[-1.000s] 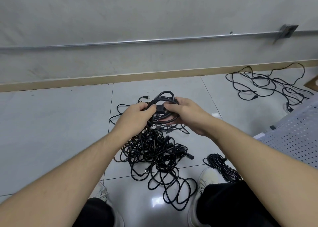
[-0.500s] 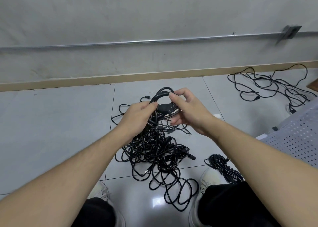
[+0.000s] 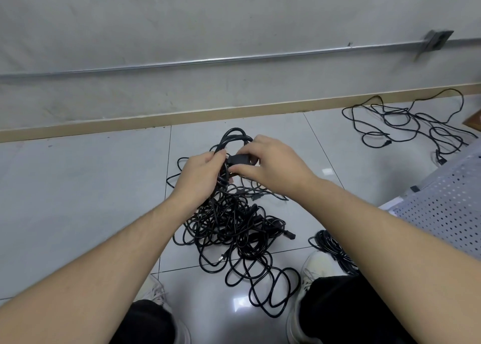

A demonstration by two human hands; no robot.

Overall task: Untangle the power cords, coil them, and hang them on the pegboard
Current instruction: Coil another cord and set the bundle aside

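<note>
A: Progress so far, how do you judge it?

B: Early, I think. 1 finished coil (image 3: 334, 252) lies on the floor beside the right shoe (image 3: 316, 268). It is bundled, but it is not hung.

A: And the hands?

B: Both hold the same lifted bundle of loops (image 3: 235, 138) above the big pile. The left hand (image 3: 201, 177) is curled around the gathered strands. The right hand (image 3: 270, 165) pinches a black plug (image 3: 239, 159) between thumb and fingers. It seems the person is tucking or wrapping the end, so this coil looks almost closed.

A: What is left?

B: Much. The large tangle (image 3: 231, 226) on the floor tiles is not sorted; many cords cross each other there. Another loose group of cords (image 3: 406, 124) lies far to the right, near the baseboard, well apart from the pile.

A: And the pegboard?

B: A perforated white panel (image 3: 442, 208) shows at the right edge, probably the pegboard. I see nothing hanging on the visible part. So I judge 1 coil done, 1 in the hands, all hanging still to do.
</note>
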